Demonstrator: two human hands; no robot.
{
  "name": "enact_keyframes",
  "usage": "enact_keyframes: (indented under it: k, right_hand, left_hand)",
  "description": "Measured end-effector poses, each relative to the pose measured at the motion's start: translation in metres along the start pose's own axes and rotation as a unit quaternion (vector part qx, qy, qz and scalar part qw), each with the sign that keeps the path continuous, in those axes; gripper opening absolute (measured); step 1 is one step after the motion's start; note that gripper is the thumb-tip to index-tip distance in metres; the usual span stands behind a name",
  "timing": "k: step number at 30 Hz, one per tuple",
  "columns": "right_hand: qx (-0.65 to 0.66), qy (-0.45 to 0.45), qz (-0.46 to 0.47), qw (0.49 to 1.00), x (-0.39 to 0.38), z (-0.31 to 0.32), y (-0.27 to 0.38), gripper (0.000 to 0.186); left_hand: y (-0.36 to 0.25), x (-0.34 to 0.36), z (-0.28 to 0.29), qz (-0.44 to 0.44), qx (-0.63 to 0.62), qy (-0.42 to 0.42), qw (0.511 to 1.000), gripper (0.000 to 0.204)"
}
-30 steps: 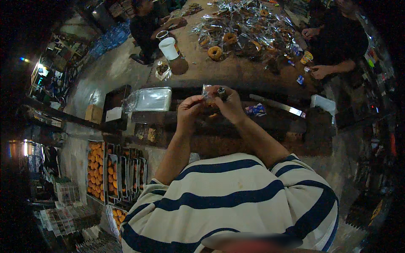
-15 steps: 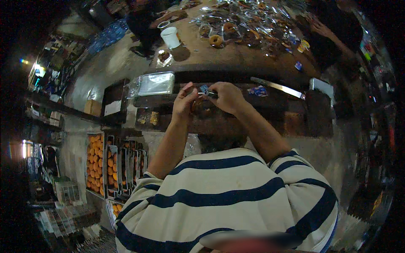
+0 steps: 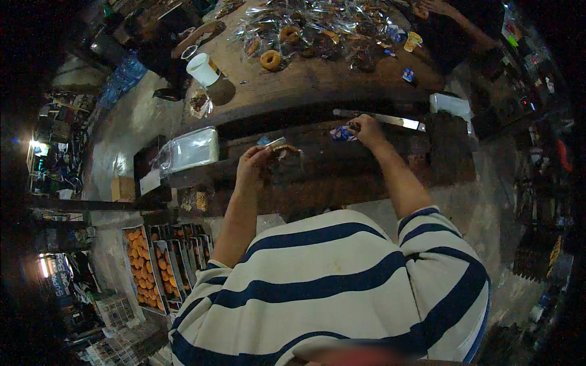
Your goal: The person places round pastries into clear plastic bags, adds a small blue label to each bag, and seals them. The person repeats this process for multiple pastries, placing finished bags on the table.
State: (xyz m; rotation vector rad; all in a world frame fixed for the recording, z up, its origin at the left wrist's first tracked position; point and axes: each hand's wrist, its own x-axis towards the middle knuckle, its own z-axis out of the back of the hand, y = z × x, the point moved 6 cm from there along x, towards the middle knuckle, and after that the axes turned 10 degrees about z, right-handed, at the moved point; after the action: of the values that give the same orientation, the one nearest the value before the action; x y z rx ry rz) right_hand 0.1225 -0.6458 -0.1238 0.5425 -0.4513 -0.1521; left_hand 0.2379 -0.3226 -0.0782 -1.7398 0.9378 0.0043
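My left hand pinches a clear bagged brown pastry, with a pale, light-blue piece at its top, above the dark wooden ledge. To its right, my right hand is closed at a pile of small blue printed packets; a small dark thing is in its fingers, too hidden to name. A long metal bar lies just beyond it. A tray of clear plastic bags lies left of my hands.
Wrapped ring doughnuts heap on the table, with a white bucket at left. Two co-workers stand at either side. Trays of orange-brown baked rounds stand lower left; a clear plastic box is at right.
My hands have separated: the left moved left and down with the bagged pastry, the right moved right to the blue packets. The right co-worker's arm reaches farther up the table.
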Motion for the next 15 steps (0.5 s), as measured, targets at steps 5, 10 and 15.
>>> enact_keyframes:
  k: [5,10,15]
  right_hand:
    - [-0.037,0.132,0.073,0.988,0.003,-0.03,-0.052,0.024]
    - [0.01,0.162,0.083,0.983,0.026,-0.019,-0.014,0.024]
    - [0.294,0.1,0.058,0.949,0.048,0.001,0.089,0.015]
  left_hand:
    - [-0.004,0.029,-0.024,0.0,-0.002,0.009,1.0,0.024]
    - [-0.007,0.032,-0.047,0.01,0.039,0.011,0.999,0.032]
    - [-0.016,0.018,-0.058,-0.017,0.15,0.009,0.988,0.037]
